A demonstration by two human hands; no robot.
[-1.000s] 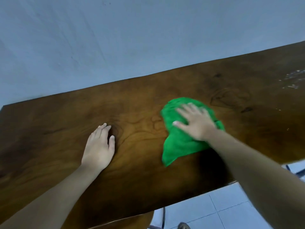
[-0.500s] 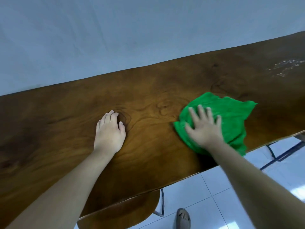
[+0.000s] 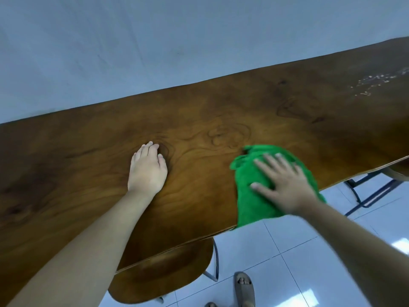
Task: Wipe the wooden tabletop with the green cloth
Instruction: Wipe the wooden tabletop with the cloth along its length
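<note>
A long dark wooden tabletop [image 3: 221, 116] runs across the view against a pale wall. The green cloth [image 3: 250, 196] lies crumpled at the table's near edge, its lower part hanging slightly over the edge. My right hand [image 3: 285, 185] presses flat on the cloth with fingers spread. My left hand [image 3: 147, 171] rests palm down on the bare wood to the left of the cloth, fingers together, holding nothing.
Whitish specks [image 3: 376, 83] mark the wood at the far right. A wooden chair seat [image 3: 163, 275] sits tucked under the near edge. A sandalled foot [image 3: 243, 289] stands on the white tiled floor [image 3: 287, 251]. Dark metal legs [image 3: 365, 196] show at the right.
My right hand has dragged the cloth toward the near edge of the table, and the cloth has bunched up under it. My left hand stays planted on the wood.
</note>
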